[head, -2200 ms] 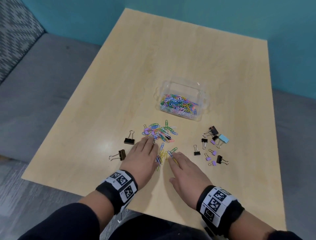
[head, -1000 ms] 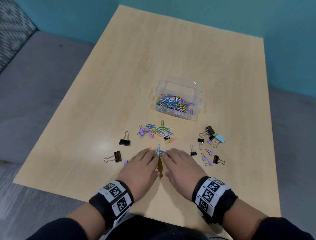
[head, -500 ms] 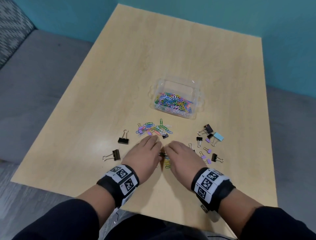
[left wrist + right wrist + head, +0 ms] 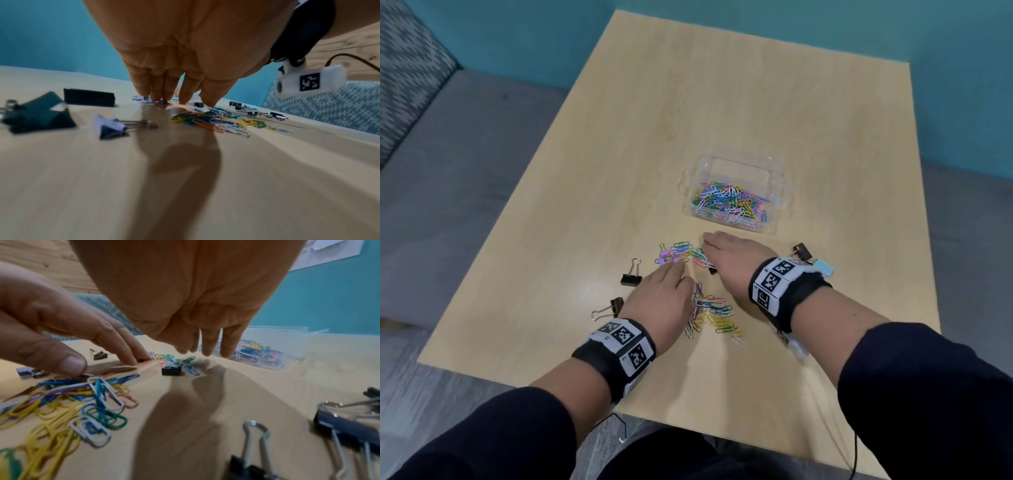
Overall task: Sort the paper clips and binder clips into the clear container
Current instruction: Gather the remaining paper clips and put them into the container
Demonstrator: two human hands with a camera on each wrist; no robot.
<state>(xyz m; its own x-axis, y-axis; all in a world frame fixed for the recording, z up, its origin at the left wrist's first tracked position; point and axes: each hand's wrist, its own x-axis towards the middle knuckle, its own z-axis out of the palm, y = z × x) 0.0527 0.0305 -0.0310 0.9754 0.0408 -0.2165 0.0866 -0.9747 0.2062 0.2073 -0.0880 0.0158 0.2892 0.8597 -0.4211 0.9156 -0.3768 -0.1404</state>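
A clear container (image 4: 777, 178) partly filled with coloured paper clips stands mid-table. Two loose heaps lie in front of it: a far heap (image 4: 679, 251) and a near heap (image 4: 717, 315). My left hand (image 4: 678, 274) lies flat, straight fingertips (image 4: 162, 99) touching the table at the far heap's near edge. My right hand (image 4: 710, 240) hovers over the far heap's right side, its fingers (image 4: 207, 347) straight and apart from the table, holding nothing. A small black binder clip (image 4: 171, 370) sits under it.
Left of my left hand lie a black binder clip (image 4: 631, 275) and a bronze one (image 4: 609, 308). More binder clips (image 4: 801, 251), one light blue (image 4: 823, 268), lie behind my right wrist. The near table edge is just behind my forearms.
My hands parted from the near heap. The right hand moved forward over the far heap, toward the container. The left hand's fingers slid forward to that heap's near edge.
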